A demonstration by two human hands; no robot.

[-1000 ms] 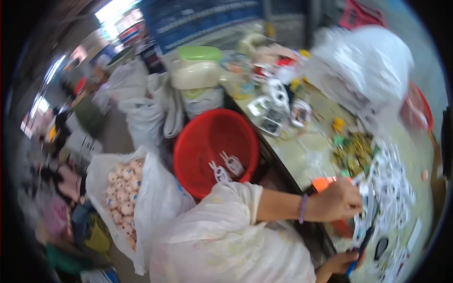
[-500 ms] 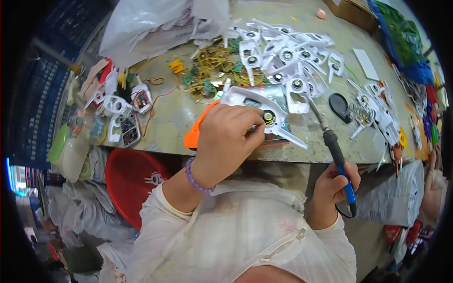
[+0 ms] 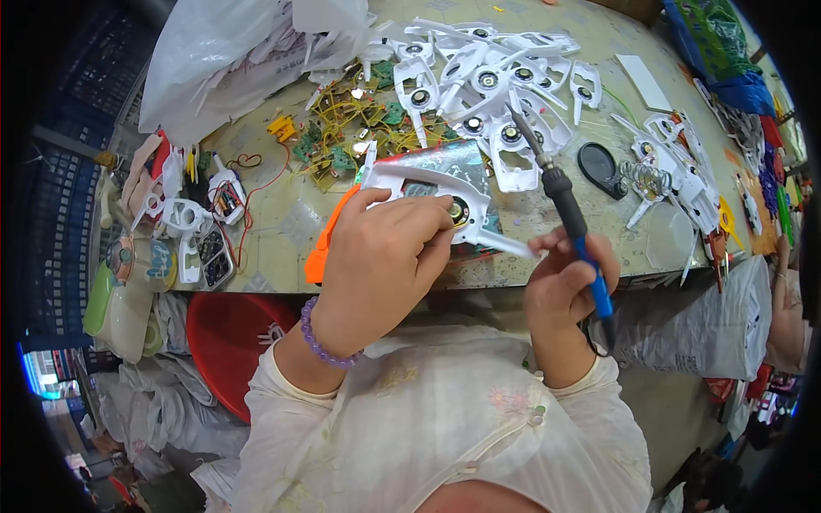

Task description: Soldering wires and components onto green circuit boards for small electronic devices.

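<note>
Left hand (image 3: 385, 256) sits at centre frame, fingers curled and closed in a grip, knuckles up, a bead bracelet on the wrist. Right hand (image 3: 569, 282) is just right of it, fist-like, wrapped tight in a grip. Both forearms rise from the lower edge in pale sleeves.

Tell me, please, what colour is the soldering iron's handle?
Blue, on the soldering iron; head view.

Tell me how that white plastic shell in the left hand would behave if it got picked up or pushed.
The white plastic shell looks thin and hollow, so probably light and fairly stiff. Its narrow prong sticking out past the left hand seems likeliest to flex or snap. It looks flat-sided, so a push on the table would likely slide it, not roll it.
</note>
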